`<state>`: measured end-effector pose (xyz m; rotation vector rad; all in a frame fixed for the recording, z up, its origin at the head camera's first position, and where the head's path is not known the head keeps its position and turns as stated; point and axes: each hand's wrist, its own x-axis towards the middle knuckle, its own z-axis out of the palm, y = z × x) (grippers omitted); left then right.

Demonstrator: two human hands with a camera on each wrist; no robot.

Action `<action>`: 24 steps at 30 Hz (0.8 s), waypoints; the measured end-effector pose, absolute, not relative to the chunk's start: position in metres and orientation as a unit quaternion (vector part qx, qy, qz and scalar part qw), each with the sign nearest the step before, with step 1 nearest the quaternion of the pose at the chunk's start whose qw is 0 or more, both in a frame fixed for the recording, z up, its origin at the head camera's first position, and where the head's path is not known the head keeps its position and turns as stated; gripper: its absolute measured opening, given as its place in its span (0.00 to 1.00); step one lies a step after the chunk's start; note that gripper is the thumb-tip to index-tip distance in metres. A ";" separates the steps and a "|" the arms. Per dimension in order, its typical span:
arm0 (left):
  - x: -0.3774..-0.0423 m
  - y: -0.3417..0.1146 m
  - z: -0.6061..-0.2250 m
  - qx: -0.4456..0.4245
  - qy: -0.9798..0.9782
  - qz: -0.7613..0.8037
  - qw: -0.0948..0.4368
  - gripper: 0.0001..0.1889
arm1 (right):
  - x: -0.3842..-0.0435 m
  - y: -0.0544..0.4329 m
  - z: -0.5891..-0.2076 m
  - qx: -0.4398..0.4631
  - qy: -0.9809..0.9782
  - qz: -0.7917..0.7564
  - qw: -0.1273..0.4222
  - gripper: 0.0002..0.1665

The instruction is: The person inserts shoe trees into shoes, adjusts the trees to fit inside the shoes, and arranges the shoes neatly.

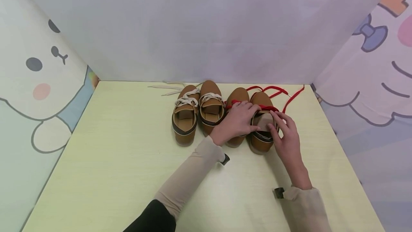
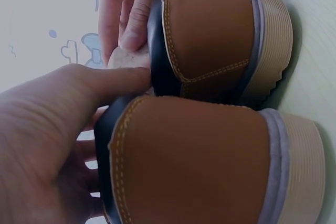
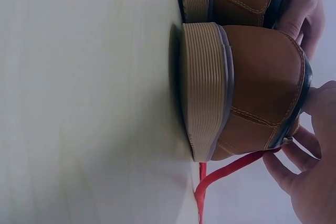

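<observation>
Two brown shoes with red laces stand side by side, heels toward me. Across the left red-laced shoe [image 1: 237, 141] reaches my left hand [image 1: 236, 121]. Its thumb and index finger grip the left side of the opening of the right red-laced shoe [image 1: 261, 145]. My right hand [image 1: 286, 135] pinches that shoe's right side, thumb at the opening and fingertips near the red lace [image 3: 239, 166]. A pale beige piece [image 1: 264, 120] shows inside the opening; whether it is tongue or lining, I cannot tell. The left fingertips are partly hidden in the left wrist view.
To the left stand a brown shoe [image 1: 185, 137] and another brown shoe [image 1: 210, 88], both with white laces. Loose red lace ends [image 1: 294, 97] trail toward the table's back edge. A pale wall [image 1: 206, 28] rises behind the yellowish table [image 1: 128, 153].
</observation>
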<state>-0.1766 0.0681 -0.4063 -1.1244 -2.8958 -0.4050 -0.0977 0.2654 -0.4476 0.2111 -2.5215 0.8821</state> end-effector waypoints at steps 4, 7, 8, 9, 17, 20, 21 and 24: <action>-0.175 0.070 -0.405 -0.351 -0.928 -0.122 0.002 0.34 | -0.098 0.265 -0.447 0.074 -0.916 0.324 0.225 0.34; -0.174 0.071 -0.404 -0.345 -0.931 -0.120 -0.001 0.35 | -0.098 0.265 -0.446 0.075 -0.916 0.326 0.221 0.34; -0.174 0.071 -0.404 -0.344 -0.931 -0.120 -0.002 0.35 | -0.098 0.266 -0.445 0.076 -0.916 0.326 0.220 0.34; -0.174 0.071 -0.403 -0.342 -0.932 -0.120 -0.003 0.35 | -0.098 0.266 -0.445 0.078 -0.916 0.326 0.219 0.34; -0.173 0.070 -0.402 -0.350 -0.929 -0.121 0.001 0.34 | -0.094 0.269 -0.443 0.094 -0.917 0.333 0.199 0.35; -0.174 0.070 -0.403 -0.353 -0.928 -0.119 0.003 0.34 | -0.092 0.270 -0.441 0.096 -0.916 0.341 0.190 0.36; -0.174 0.070 -0.403 -0.353 -0.928 -0.118 0.003 0.34 | -0.092 0.270 -0.441 0.097 -0.915 0.343 0.188 0.36; -0.175 0.070 -0.403 -0.355 -0.927 -0.119 0.004 0.34 | -0.092 0.271 -0.440 0.100 -0.914 0.348 0.185 0.37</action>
